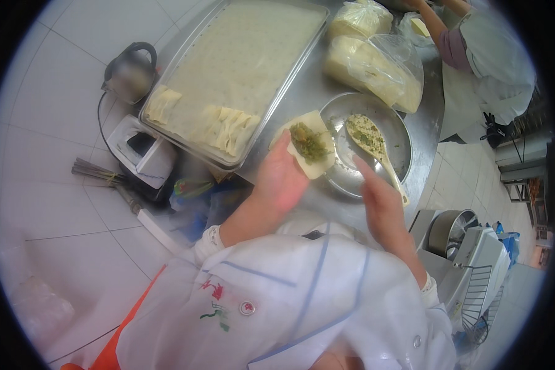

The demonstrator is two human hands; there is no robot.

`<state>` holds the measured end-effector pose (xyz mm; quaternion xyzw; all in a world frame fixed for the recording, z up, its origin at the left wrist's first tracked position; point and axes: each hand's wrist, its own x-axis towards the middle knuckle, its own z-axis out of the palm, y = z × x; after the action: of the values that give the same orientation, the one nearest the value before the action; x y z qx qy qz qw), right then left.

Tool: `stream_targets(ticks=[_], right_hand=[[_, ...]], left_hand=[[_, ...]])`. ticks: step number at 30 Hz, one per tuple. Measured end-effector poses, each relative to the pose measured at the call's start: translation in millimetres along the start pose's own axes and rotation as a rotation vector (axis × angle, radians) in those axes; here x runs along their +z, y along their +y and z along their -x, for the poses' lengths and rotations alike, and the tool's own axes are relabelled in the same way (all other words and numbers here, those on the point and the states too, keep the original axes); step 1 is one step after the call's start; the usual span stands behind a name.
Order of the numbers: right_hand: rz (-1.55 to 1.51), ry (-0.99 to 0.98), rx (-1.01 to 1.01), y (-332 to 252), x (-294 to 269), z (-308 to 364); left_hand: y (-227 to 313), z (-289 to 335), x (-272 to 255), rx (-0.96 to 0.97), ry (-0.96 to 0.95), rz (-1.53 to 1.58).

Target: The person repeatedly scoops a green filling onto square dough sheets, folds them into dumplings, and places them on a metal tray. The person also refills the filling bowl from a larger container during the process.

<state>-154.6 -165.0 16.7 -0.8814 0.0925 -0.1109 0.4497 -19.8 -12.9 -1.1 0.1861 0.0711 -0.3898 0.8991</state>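
Risks, by judgement: loose green filling (pixel 309 143), heaped on a square pale wrapper (pixel 316 170), liable to spill over an edge if folded too quickly or tipped; possible poor sealing, from moist shreds along the border; possible stretching or tearing of the soft sheet, from uneven support beneath or a hard pinch; possible slipping, from a slant in the supporting palm. Further hazard: spoon (pixel 393 174) resting in a round metal bowl (pixel 345 179), handle projecting past the rim close beside the right hand, easily knocked by a sideways sweep. Position of filled wrapper: upon the left hand (pixel 282 177), to the left of the right hand (pixel 381 200) and apart from it, just beside the left rim of the bowl, near the lower right corner of a large tray (pixel 282 89) with folded pale pieces (pixel 231 128) along its near end; all above or upon a metal bench (pixel 311 83). State of hands: left palm-up, loosely curled, with hold of the wrapper, thumb at its left edge, fingers beneath largely hidden; right with fingers extended toward the bowl, apparently empty, contact with the spoon handle impossible to tell.
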Motion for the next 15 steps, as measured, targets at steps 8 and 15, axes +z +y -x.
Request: stream_targets(ticks=[8, 15], right_hand=[[-0.098, -0.131, 0.203, -1.9, 5.5, 5.1], [0.23, -0.137, 0.183, 22.9, 24.0, 10.2]], left_hand=[[-22.8, -11.1, -3.3, -0.034, 0.031, 0.068], [-29.2, -19.0, -15.8, 0.039, 0.107, 0.069]])
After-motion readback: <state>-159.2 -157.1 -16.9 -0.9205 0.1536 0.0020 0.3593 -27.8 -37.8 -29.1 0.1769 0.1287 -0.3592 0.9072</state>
